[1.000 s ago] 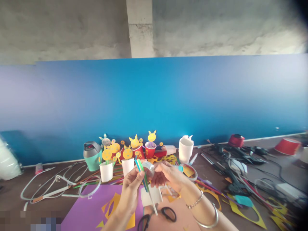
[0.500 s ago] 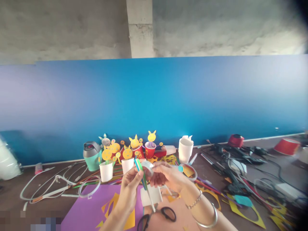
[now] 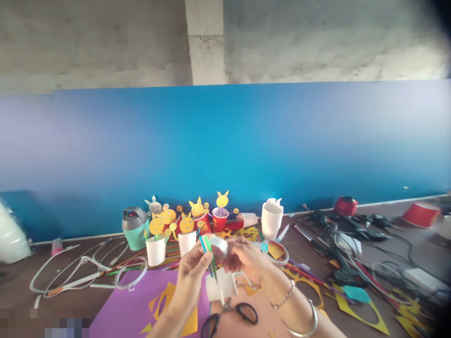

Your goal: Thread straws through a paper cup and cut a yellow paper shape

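My left hand (image 3: 190,272) pinches several narrow strips (image 3: 206,245), blue, green and white, between thumb and fingers. The strips slant, with their white end hanging down toward the scissors. Just right of them, my right hand (image 3: 246,258) grips a clear tape roll (image 3: 220,245) by its right side. Its fingertips are partly hidden behind the roll and the hand. Black-handled scissors (image 3: 247,313) lie below the hands on orange paper (image 3: 260,324). A white piece (image 3: 225,285) rests on the table under the strips.
Paper cups with yellow animal faces, among them a white cup (image 3: 155,251), stand behind my hands beside a teal container (image 3: 136,234). Purple paper (image 3: 120,300) lies at left. White cables (image 3: 84,263) loop farther left. Black tools and cords (image 3: 338,249) crowd the right side.
The tape roll has turned so its ring shows more clearly, and my right hand has shifted slightly. The strips have tilted a little and their top ends spread apart.
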The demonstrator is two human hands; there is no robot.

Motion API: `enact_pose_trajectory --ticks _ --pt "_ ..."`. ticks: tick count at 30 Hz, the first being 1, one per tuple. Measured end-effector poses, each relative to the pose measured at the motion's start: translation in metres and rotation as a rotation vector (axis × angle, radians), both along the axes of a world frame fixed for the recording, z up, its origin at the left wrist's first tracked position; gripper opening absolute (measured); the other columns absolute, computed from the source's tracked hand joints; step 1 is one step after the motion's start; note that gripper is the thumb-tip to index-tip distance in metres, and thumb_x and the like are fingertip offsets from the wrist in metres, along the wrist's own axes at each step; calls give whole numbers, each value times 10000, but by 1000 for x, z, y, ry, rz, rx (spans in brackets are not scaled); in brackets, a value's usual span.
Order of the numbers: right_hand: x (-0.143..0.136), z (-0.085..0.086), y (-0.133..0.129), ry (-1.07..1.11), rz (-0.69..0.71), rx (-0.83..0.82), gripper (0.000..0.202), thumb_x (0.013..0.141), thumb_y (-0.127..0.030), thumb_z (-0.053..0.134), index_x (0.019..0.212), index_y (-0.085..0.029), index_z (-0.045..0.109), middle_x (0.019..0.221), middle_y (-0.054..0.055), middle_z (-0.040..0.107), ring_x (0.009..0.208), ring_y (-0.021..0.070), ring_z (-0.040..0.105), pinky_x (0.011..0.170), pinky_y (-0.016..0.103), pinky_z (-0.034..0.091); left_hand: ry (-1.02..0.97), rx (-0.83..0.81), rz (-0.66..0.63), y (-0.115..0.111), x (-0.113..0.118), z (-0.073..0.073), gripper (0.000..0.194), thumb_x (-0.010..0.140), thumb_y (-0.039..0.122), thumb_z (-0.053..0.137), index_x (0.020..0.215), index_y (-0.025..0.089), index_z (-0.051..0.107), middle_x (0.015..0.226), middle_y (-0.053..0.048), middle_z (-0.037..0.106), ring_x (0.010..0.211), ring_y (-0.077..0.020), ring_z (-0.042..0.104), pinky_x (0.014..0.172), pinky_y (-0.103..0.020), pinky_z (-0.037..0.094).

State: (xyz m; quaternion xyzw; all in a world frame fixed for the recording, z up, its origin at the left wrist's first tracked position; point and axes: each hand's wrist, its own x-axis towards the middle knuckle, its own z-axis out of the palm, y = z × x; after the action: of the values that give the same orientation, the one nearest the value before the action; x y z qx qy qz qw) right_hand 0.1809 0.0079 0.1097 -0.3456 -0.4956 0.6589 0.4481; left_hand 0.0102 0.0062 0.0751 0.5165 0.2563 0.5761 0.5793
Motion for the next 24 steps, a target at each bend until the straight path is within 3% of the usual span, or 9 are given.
enact_pose_trajectory --ticks 2,6,14,19,22,24 --pt "1 1 1 7 27 3 173 677 -202 510 574 -200 649 517 30 627 468 125 490 471 259 344 -18 -17 -9 -1 1 3 177 867 311 705 922 156 771 858 -75 731 806 -203 665 772 -296 489" --pt "6 5 0 76 196 -11 295 810 -334 474 706 -169 696 654 74 681 551 149 552 540 281 398 -42 -48 -5 -2 1 10 206 833 344 737 894 151 773 733 -56 709 715 -197 661 675 -282 499" --pt "2 -2 3 37 89 -18 226 763 -286 505 635 -178 658 578 54 659 482 123 508 481 258 364 0 -16 25 0 -1 4 191 846 321 727 941 164 778 817 -68 733 765 -203 663 706 -285 500" --pt "-2 0 2 41 50 -14 142 667 -200 498 581 -183 609 513 22 629 452 95 480 454 219 324 13 -8 42 1 -2 4 206 836 343 735 922 163 786 831 -79 742 811 -231 674 732 -296 512" --pt "0 4 0 33 28 -6 191 697 -211 484 773 -189 657 578 27 675 482 120 545 439 222 305 40 7 72 1 -4 10 219 844 363 722 943 180 790 937 -96 753 892 -261 686 815 -330 527" --pt "3 8 0 -40 -76 24 210 746 -238 491 877 -202 652 620 21 696 501 131 573 425 221 293 110 65 142 1 -6 15 199 835 347 729 939 192 798 1095 -113 735 1021 -291 670 887 -337 521"
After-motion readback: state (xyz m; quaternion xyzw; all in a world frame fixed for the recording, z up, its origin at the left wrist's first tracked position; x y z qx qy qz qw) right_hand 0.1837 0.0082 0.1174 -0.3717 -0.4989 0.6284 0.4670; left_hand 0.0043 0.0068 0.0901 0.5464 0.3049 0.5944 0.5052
